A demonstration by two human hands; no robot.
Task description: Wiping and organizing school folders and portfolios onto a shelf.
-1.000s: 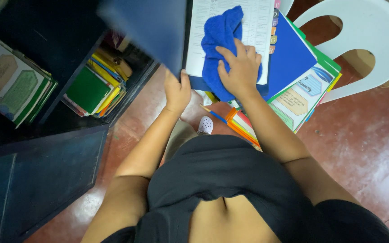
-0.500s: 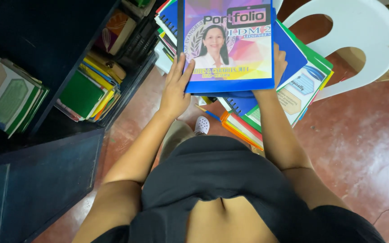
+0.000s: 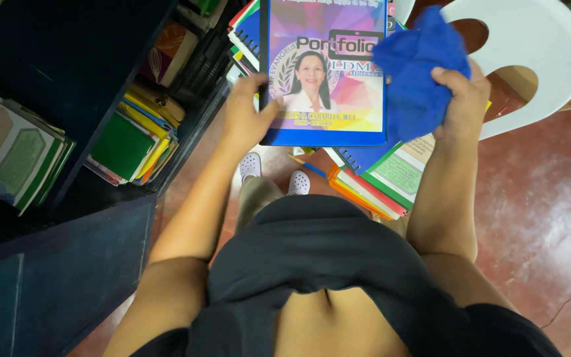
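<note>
My left hand (image 3: 249, 114) grips the left edge of a blue binder (image 3: 328, 73) whose colourful cover carries a portrait photo. The binder is held flat, cover up, above a stack of books. My right hand (image 3: 458, 92) is closed on a crumpled blue cloth (image 3: 414, 69), which rests against the binder's right edge.
A stack of notebooks and folders (image 3: 371, 175) lies on a white plastic chair (image 3: 530, 53) under the binder. To the left stands a dark blue shelf (image 3: 67, 73) with piles of books (image 3: 133, 142) inside. The floor (image 3: 543, 211) is red-brown. My white shoes (image 3: 272, 173) show below.
The binder was turned over to show its colourful cover. My right hand came out from under it and now holds the blue cloth at its right edge.
</note>
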